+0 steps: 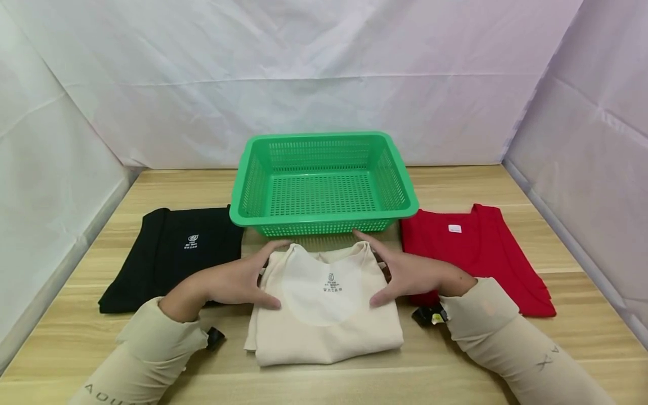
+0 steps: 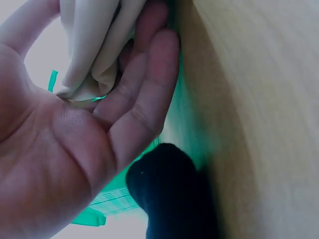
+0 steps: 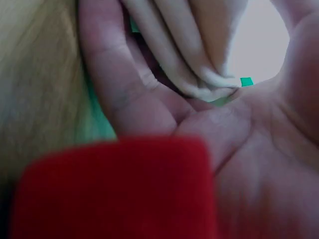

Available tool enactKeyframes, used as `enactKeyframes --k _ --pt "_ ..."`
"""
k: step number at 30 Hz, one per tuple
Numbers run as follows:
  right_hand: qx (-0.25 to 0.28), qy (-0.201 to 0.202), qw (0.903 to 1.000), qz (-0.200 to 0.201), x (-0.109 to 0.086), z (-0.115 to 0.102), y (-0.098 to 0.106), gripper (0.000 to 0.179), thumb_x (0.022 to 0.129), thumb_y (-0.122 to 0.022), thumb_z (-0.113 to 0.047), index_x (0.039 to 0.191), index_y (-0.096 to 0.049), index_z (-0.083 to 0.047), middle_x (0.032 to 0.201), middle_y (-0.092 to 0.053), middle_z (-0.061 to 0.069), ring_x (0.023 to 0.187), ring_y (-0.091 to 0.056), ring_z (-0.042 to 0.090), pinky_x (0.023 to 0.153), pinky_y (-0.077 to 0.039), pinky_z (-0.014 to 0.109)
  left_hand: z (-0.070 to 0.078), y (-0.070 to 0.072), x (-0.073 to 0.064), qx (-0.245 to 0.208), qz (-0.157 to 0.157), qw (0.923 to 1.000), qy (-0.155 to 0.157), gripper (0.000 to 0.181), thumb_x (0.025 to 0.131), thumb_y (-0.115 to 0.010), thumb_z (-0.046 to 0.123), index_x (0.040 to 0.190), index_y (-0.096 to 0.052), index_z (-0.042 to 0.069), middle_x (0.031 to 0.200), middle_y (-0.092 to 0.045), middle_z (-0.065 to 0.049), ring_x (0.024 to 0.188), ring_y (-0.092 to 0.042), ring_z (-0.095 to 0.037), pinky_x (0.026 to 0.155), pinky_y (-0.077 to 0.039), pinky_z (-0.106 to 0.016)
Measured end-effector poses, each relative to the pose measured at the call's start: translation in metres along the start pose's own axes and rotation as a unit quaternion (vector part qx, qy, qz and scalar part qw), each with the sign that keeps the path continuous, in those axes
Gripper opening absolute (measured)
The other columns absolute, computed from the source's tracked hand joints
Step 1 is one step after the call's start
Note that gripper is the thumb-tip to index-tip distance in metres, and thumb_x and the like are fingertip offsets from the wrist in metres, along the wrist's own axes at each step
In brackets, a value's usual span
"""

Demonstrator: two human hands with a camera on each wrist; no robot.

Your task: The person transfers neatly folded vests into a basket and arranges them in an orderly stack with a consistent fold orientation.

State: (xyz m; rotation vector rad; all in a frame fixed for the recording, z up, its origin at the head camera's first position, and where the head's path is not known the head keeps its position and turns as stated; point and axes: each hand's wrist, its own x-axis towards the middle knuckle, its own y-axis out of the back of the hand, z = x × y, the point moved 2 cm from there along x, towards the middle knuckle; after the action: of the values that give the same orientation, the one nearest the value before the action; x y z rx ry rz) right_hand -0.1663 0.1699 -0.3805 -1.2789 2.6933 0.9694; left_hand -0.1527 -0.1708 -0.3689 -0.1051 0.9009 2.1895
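A folded cream shirt (image 1: pixel 329 304) lies in the middle of the table, neck edge away from me, with a dark printed label inside the collar. My left hand (image 1: pixel 248 278) grips its left side, thumb on top. Opposite it, my right hand (image 1: pixel 407 274) grips the right side in the same way. In the left wrist view, the fingers (image 2: pixel 144 94) curl around the layered folds of the cream shirt (image 2: pixel 92 45). The right wrist view likewise has curled fingers (image 3: pixel 117 74) beneath the folded edge of the cream shirt (image 3: pixel 189 50).
Beyond the shirt stands a green plastic basket (image 1: pixel 324 215) with nothing in it. A folded black shirt (image 1: pixel 172 259) lies to the left, and a folded red shirt (image 1: pixel 481 253) to the right, partly behind my right forearm. White cloth (image 1: pixel 314 84) hangs behind the wooden table (image 1: pixel 334 388).
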Motion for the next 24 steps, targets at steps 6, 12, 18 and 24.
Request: enactKeyframes --k 6,12,18,24 --pt "-0.027 -0.002 0.9996 0.008 -0.007 -0.009 0.003 0.119 0.080 -0.084 -0.038 0.159 0.005 -0.038 0.158 -0.029 -0.002 0.141 -0.036 0.019 0.107 -0.046 0.038 -0.001 0.002 -0.001 -0.025 0.003 0.9997 -0.008 0.111 0.082 -0.083 0.038 0.160 -0.006 0.021 0.145 -0.047 -0.008 0.128 -0.052 -0.022 0.107 -0.042 -0.045" --pt "0.055 0.007 0.9983 0.018 -0.020 -0.022 0.011 0.099 0.084 -0.082 -0.026 0.159 -0.018 -0.030 0.142 -0.049 0.003 0.127 -0.052 0.026 0.091 -0.057 0.035 0.001 -0.001 -0.010 -0.135 0.017 0.9900 -0.037 0.090 0.085 -0.081 0.026 0.153 -0.024 0.016 0.134 -0.056 -0.007 0.118 -0.059 -0.023 0.096 -0.052 -0.032" --pt "0.116 -0.017 0.9927 0.027 -0.032 -0.030 0.013 0.044 0.088 -0.077 -0.022 0.128 -0.062 -0.011 0.113 -0.070 0.009 0.100 -0.069 0.027 0.085 -0.060 0.035 0.008 -0.002 -0.027 -0.187 0.007 0.9817 -0.035 0.046 0.094 -0.072 0.024 0.128 -0.053 0.001 0.116 -0.069 -0.011 0.104 -0.068 -0.021 0.086 -0.057 -0.030" --pt "0.135 -0.005 0.9897 0.048 -0.042 -0.038 0.019 0.032 0.094 -0.070 -0.021 0.122 -0.066 -0.007 0.110 -0.073 0.011 0.096 -0.073 0.028 0.084 -0.060 0.037 0.018 0.006 -0.040 -0.236 -0.017 0.9669 -0.095 0.031 0.105 -0.052 0.017 0.125 -0.054 -0.006 0.114 -0.071 -0.012 0.102 -0.071 -0.019 0.085 -0.059 -0.033"
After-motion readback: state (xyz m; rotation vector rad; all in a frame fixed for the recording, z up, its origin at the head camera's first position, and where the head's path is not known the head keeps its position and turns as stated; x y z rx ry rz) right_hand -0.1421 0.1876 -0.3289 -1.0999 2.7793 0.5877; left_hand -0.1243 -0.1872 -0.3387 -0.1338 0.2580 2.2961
